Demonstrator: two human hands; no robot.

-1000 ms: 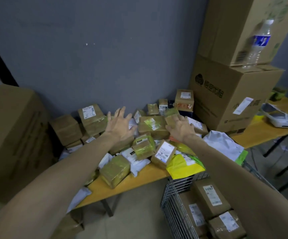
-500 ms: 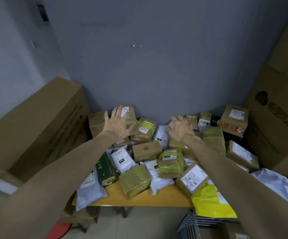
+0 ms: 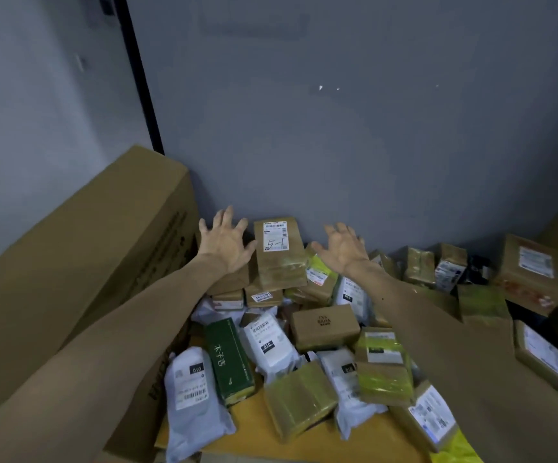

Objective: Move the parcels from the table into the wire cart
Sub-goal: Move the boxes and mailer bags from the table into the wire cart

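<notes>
My left hand (image 3: 224,243), fingers spread wide and empty, hovers just left of the tall brown parcel (image 3: 279,253) leaning at the back of the table (image 3: 254,426). My right hand (image 3: 343,248), equally splayed, flanks its other side. I'd press both palms evenly on its sides and lift straight up, sparing the pile (image 3: 264,297) beneath. The cart is out of view.

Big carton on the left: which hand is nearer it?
Left. The left hand is spread right beside the far corner of the carton; the right hand is farther off, beyond the tall labelled parcel.
</notes>
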